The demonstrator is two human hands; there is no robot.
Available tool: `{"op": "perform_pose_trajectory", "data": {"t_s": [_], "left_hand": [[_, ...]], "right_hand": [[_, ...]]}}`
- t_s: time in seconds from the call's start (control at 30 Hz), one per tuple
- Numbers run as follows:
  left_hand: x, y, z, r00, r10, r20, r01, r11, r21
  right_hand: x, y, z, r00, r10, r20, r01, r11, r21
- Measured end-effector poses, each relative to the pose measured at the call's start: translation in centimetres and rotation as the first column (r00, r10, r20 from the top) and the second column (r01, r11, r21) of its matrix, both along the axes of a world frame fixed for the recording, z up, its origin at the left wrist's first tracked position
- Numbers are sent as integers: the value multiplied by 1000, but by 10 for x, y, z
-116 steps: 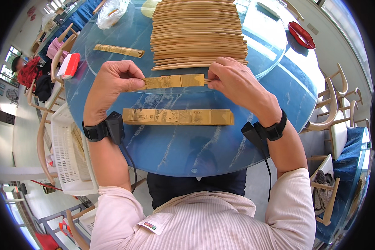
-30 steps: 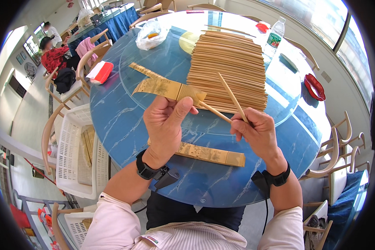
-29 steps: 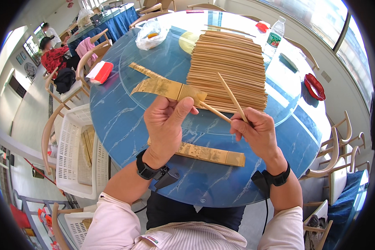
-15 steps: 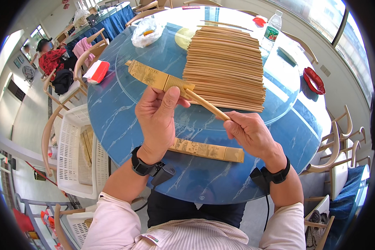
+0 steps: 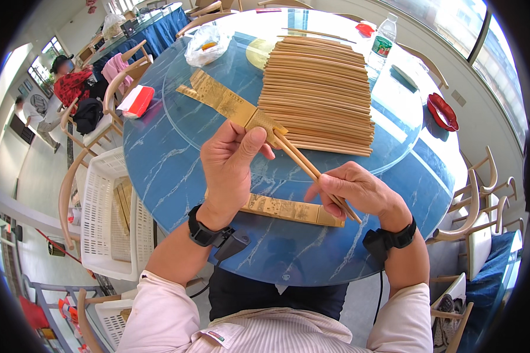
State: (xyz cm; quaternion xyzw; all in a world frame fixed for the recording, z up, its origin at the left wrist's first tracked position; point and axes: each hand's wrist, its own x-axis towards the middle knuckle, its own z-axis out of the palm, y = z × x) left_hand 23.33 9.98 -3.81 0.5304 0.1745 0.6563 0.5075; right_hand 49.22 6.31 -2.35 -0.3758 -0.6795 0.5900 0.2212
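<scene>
On the round blue table (image 5: 176, 188), with 12 o'clock farthest from the wearer, a printed paper sleeve (image 5: 224, 101) is held raised at about 10 o'clock of the centre. It is pinched between thumb and fingers of the left hand (image 5: 231, 162); at its far end, 2 paper ends are fanned apart. By the right hand (image 5: 359, 191), 2 wooden sticks (image 5: 303, 162) are grasped, slanting toward between 4 and 5 o'clock. Their upper ends meet the sleeve's near end; how deeply they are inserted cannot be told. More printed paper (image 5: 291, 210) is laid at 6 o'clock. A broad row of sticks (image 5: 315, 91) is spread toward 12, a plastic bag (image 5: 207, 47) is seen at 11, a clear bottle (image 5: 381, 47) at 1, and a red dish (image 5: 443, 113) between 2 and 3.
</scene>
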Motion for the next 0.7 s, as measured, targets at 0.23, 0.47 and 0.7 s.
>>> {"op": "perform_pose_trajectory", "data": {"t_s": [0.23,0.47,0.7], "left_hand": [[9,-3,-6,969,-79,-233,50,990,-129],[20,-9,-10,932,-215,-290,157,965,-211],[-2,12,5,829,-240,505,375,908,-185]], "right_hand": [[-8,-3,5,997,-81,-1,80,995,-65],[-21,-5,5,977,-215,-5,214,973,-82],[-43,-19,7,984,-166,65,169,985,-43]]}}
